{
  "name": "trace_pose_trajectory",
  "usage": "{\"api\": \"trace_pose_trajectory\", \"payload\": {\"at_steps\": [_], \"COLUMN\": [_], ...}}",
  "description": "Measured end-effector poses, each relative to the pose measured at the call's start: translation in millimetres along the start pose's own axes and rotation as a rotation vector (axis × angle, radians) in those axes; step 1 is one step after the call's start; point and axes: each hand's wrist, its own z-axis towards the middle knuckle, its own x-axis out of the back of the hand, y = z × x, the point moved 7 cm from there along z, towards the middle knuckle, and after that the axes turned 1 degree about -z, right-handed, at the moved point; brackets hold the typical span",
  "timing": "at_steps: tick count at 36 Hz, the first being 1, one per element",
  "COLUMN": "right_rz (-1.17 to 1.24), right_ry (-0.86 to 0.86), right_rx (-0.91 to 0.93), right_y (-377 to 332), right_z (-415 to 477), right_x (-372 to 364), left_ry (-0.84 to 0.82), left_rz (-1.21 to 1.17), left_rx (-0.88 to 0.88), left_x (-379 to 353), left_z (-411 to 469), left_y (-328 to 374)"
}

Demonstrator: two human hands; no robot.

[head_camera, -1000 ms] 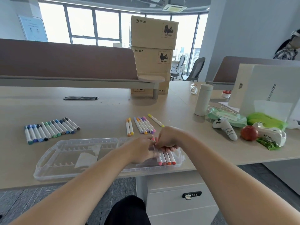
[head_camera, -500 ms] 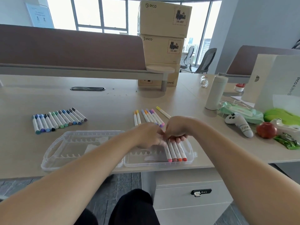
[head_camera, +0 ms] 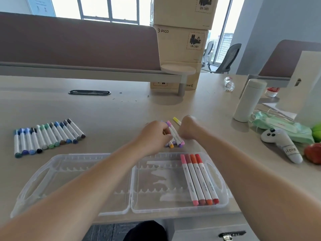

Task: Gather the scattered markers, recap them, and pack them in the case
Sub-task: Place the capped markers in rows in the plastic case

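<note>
marker bunch (head_camera: pixel 175 136) gripped in curled left hand (head_camera: pixel 154 134) and right hand (head_camera: pixel 188 130), beyond open case (head_camera: pixel 173 210).

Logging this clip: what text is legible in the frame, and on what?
"PICO": middle cardboard box.
"UN 3481": label on that box, also on the top cardboard box.
Print on the packed markers, the white controller and the wall poster: too small or blurred to read.

Office, long desk (head_camera: pixel 121 108), partition screens (head_camera: pixel 78 42), swivel chairs (head_camera: pixel 227 57), big windows (head_camera: pixel 111 7)
</note>
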Motion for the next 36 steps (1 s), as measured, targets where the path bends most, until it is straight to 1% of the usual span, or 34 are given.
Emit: {"api": "trace_pose_trajectory", "payload": {"at_steps": [3,8,10,13,17,20,25,27,29,31,33,35,36], "right_rz": [-0.122,-0.237,-0.214,-0.221,-0.239,-0.198,-0.137,-0.087,-0.072,-0.080,-0.065,0.012,0.053], "right_ry": [-0.092,-0.146,-0.140,-0.108,-0.107,-0.096,-0.047,-0.007,-0.004,-0.076,-0.238,-0.366,-0.380], "right_rx": [-0.038,-0.044,-0.086,-0.083,-0.092,-0.114,-0.086,-0.061,-0.029,-0.020,-0.029,-0.034,-0.035], "right_y": [-5.1,-7.8,-7.5,-11.9,-14.7,-13.7,-14.0,-14.9,-19.3,-24.1,-25.6,-23.3,-20.7], "right_z": [9.2,19.0,15.5,17.6,17.5,12.8,3.1,-6.6,-23.7,-43.9,-64.7,-83.7,-91.6], "right_x": [-5.1,-10.7,-8.8,-7.9,-9.2,-9.5,-0.6,7.9,13.9,13.9,4.8,-3.9,-5.7], "left_ry": [0.001,-0.031,-0.025,-0.013,0.011,0.033,0.039,0.032,0.024,0.005,-0.030,-0.065,-0.083], "left_rz": [-0.008,-0.025,-0.021,-0.032,-0.058,-0.060,-0.025,-0.029,-0.048,-0.044,-0.024,-0.024,-0.011], "left_rx": [0.021,0.018,0.002,-0.014,0.001,0.002,0.024,0.033,0.047,0.046,0.038,0.024,0.008], "left_x": [-2.8,-8.3,-7.4,-4.7,-0.3,4.1,12.0,14.4,14.4,11.7,6.1,0.7,-2.1], "left_z": [5.3,8.0,6.3,3.0,-2.0,-7.1,-20.1,-26.1,-32.8,-40.3,-45.8,-52.1,-55.8], "left_y": [-3.7,-8.8,-8.6,-7.1,-8.0,-7.1,-4.3,-2.7,-1.9,0.6,2.4,5.0,7.3]}}
